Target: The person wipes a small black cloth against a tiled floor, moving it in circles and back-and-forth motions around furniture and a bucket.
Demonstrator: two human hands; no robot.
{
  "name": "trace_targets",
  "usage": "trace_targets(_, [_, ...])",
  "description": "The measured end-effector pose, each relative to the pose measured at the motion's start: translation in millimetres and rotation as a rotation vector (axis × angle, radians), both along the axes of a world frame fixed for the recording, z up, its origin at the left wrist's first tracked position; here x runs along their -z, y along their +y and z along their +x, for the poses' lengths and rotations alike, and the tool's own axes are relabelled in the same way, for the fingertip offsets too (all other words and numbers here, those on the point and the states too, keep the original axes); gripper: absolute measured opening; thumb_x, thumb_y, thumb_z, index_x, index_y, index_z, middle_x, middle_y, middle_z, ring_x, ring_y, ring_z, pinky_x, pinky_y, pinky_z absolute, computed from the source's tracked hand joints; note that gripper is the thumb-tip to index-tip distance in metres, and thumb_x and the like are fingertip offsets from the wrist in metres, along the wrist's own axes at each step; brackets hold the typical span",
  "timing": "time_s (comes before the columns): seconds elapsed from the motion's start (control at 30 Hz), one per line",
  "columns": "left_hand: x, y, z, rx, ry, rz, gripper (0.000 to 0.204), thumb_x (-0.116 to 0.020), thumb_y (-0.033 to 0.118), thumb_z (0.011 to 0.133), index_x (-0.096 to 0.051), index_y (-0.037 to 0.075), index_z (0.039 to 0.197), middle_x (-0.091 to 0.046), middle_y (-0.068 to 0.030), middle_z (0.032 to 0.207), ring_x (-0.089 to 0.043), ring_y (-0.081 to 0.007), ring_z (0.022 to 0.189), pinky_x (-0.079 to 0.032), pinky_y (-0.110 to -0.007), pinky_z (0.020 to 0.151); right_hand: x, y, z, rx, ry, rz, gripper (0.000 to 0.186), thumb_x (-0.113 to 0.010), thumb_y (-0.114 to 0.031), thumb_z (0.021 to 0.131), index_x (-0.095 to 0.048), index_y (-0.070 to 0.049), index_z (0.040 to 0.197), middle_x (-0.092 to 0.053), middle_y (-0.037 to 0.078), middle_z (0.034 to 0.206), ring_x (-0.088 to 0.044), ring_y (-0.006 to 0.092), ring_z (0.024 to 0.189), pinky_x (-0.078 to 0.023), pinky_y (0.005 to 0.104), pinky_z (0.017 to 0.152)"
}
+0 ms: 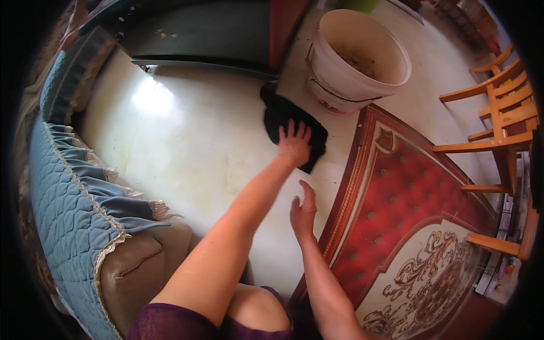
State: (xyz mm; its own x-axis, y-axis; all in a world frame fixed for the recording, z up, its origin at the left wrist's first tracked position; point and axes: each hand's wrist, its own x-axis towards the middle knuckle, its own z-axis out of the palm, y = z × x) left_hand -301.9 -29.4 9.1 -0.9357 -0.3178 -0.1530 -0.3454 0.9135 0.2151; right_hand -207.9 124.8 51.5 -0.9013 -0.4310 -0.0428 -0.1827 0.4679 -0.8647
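Observation:
A crumpled black cloth (300, 127) lies on the pale floor (198, 136). My left hand (294, 145) presses down on it from above, palm down with fingers spread. My left arm stretches far forward. My right hand (304, 211) hovers nearer to me, between the cloth and the red patterned mat (362, 209). Its thumb and fingers are apart, and nothing shows in it. Just beyond the cloth stands a white plastic bucket (340, 85), its inside stained brown.
A sofa with a quilted blue cover (68, 221) runs along the left. Dark low furniture (198, 39) stands at the far side, above the floor. On the right are wooden chairs (504, 102) by the mat's edge. Something green (357, 5) is behind the bucket.

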Motion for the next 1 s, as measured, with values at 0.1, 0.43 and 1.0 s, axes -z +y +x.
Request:
trace_targets(0.1, [-18, 28, 8, 0.164, -0.025, 0.041, 0.061, -0.055, 0.033, 0.082, -0.038, 0.009, 0.135, -0.032, -0.0124, 0.143, -0.024, -0.0377, 0.133, -0.024, -0.057, 0.104, 6, 13, -17, 0.31, -0.012, -0.054, 0.04, -0.042, 0.006, 0.079, -0.05, -0.001, 0.118, -0.054, 0.017, 0.116, -0.053, 0.0317, 0.109, -0.04, 0.0376, 0.094])
trace_targets(0.43, [-31, 60, 159, 0.067, 0.099, 0.368, 0.058, -0.055, 0.03, 0.083, -0.04, 0.006, 0.133, -0.04, -0.0136, 0.137, -0.035, -0.03, 0.127, -0.025, -0.041, 0.106, 5, 7, 25, -0.087, 0.302, 0.242, 0.042, -0.053, -0.001, 0.077, -0.046, -0.001, 0.118, -0.051, 0.02, 0.119, -0.046, 0.0394, 0.11, -0.037, 0.0446, 0.096])
trace_targets(1.0, [-9, -27, -38, 0.155, -0.065, 0.002, 0.067, -0.052, 0.042, 0.084, -0.033, 0.005, 0.137, -0.038, -0.016, 0.138, -0.027, -0.0369, 0.133, -0.024, -0.052, 0.105, 10, -42, -152, -0.396, 0.11, 0.689, 0.061, -0.048, -0.006, 0.082, -0.028, -0.01, 0.14, -0.022, 0.008, 0.149, -0.039, 0.0316, 0.124, -0.033, 0.041, 0.103])
